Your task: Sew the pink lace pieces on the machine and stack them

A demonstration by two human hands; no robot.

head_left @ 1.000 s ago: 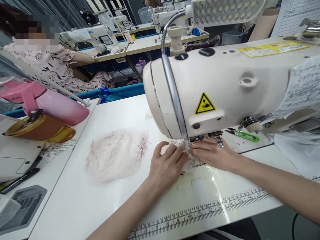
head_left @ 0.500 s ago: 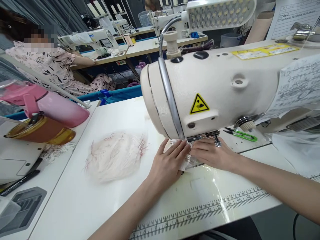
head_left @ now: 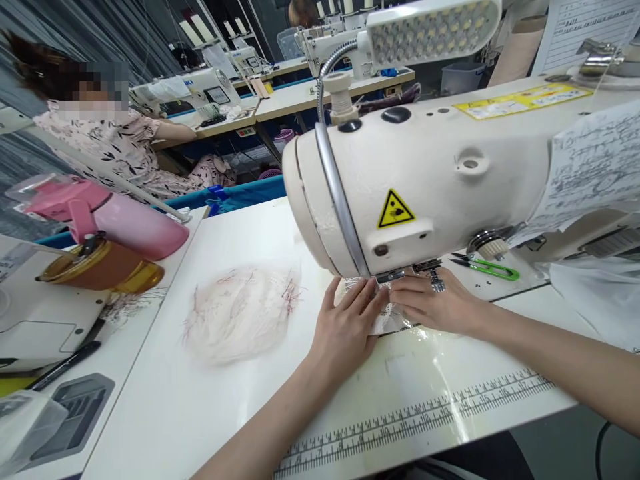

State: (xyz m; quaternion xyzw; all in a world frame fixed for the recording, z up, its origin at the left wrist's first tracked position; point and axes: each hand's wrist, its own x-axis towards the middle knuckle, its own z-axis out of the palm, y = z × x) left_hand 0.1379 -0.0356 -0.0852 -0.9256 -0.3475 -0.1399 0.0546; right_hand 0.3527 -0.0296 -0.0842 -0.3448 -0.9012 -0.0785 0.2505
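Note:
A small piece of white lace fabric (head_left: 387, 324) lies under the head of a cream sewing machine (head_left: 425, 160). Stretched out and flat, the fingers of my left hand (head_left: 343, 323) press on its left part. From the other side my right hand (head_left: 443, 300) has its fingers together at the lace's right edge, the thumb hidden beneath; it seems to grip the edge. Both hands' fingertips are close together below the machine head, which hides the needle. Green-handled thread snips (head_left: 493, 268) lie right of my right hand.
A sheer whitish heap with reddish threads (head_left: 235, 317) lies left on the table. Beyond are a pink bottle (head_left: 135, 223) and an amber cup (head_left: 107, 267). A ruler strip (head_left: 415, 423) runs along the front edge. Another person (head_left: 100, 140) sits at a machine behind.
The view has shifted a little, so the left-side objects appear further right. Both hands remain on the lace under the machine head, with the left thumb and fingers slightly shifted.

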